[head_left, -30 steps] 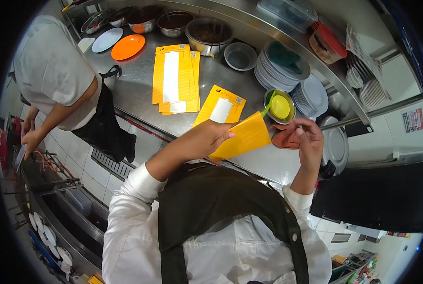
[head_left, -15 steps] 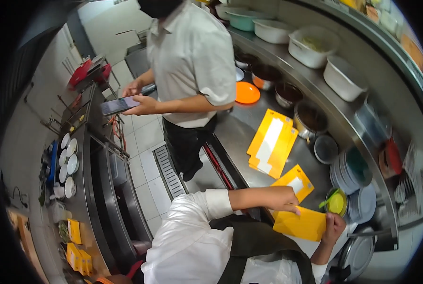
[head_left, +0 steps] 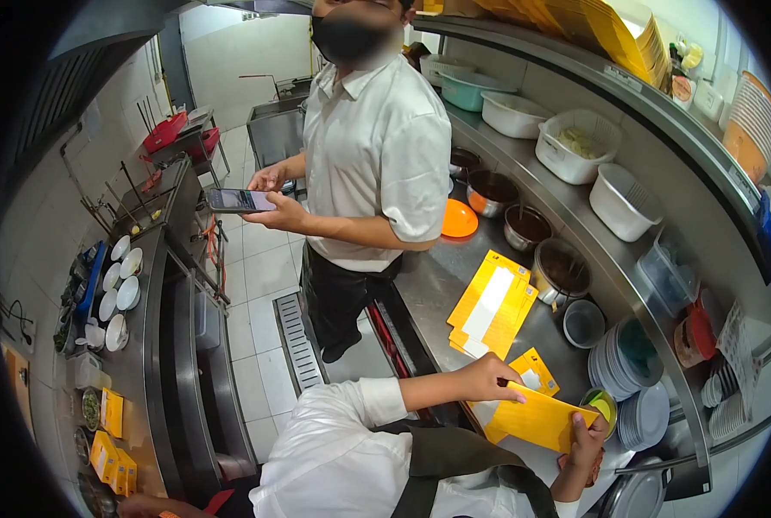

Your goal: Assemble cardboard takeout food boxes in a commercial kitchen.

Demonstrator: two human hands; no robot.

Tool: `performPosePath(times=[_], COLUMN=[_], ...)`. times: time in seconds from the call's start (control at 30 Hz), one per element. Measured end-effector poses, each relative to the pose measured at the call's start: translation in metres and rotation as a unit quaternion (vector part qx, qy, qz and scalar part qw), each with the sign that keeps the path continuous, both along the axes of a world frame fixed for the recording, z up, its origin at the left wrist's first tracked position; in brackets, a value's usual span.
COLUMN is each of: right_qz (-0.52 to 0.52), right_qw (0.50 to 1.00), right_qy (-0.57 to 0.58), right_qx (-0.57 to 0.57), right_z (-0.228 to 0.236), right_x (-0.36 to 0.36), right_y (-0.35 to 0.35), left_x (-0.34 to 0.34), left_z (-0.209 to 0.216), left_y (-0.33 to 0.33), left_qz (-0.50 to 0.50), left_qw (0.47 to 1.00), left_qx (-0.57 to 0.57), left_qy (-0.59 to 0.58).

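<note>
Both of my hands hold a flat yellow carton [head_left: 541,416] above the near end of the steel counter. My left hand [head_left: 492,377] pinches its upper left corner between thumb and fingers. The right end is gripped by my right hand [head_left: 586,439], its thumb on the yellow face. Just beyond, a smaller flat yellow carton [head_left: 537,367] lies partly hidden behind my left hand and the held one. Farther along the counter lies an overlapping stack of flat yellow cartons [head_left: 511,298] with a white panel showing.
A person [head_left: 372,164] in a white shirt stands ahead, holding a phone [head_left: 240,201]. Metal pots [head_left: 561,268] and stacked plates [head_left: 643,414] stand along the counter beneath a shelf of white tubs [head_left: 625,203]. Bowls [head_left: 128,293] and yellow cartons [head_left: 112,413] sit on the left counter, near another person's forearm [head_left: 157,508].
My view has tilted up and shifted. My left hand has moved from resting over the carton's top edge to pinching its corner, and the carton now slants down to the right.
</note>
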State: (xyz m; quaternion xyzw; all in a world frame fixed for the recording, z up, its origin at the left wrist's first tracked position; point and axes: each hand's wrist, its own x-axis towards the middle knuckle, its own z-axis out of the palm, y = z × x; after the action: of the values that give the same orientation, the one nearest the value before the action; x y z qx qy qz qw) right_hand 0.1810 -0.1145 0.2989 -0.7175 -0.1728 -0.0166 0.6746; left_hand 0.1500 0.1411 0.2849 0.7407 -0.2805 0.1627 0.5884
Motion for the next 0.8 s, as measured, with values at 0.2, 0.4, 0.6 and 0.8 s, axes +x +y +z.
performPosePath(times=[0.2,0.4,0.6,0.8], right_qz=[0.021,0.046,0.088,0.153], right_qw=[0.994,0.989,0.988,0.988], right_qy=[0.060,0.060,0.060,-0.009], right_qx=[0.091,0.126,0.112,-0.015], right_z=[-0.013,-0.016,-0.020,0.010], right_x=[0.003,0.005,0.010,0.002], right_y=[0.001,0.018,0.033,0.067], left_x=[-0.016,-0.025,-0.031,-0.048], left_z=[-0.024,-0.019,-0.016,-0.017], left_y=[-0.003,0.007,0.005,0.018], left_qz=[0.088,0.113,0.088,0.119], left_qw=[0.995,0.990,0.981,0.985], left_qx=[-0.049,-0.072,-0.141,-0.107], left_qy=[0.023,0.041,0.098,0.072])
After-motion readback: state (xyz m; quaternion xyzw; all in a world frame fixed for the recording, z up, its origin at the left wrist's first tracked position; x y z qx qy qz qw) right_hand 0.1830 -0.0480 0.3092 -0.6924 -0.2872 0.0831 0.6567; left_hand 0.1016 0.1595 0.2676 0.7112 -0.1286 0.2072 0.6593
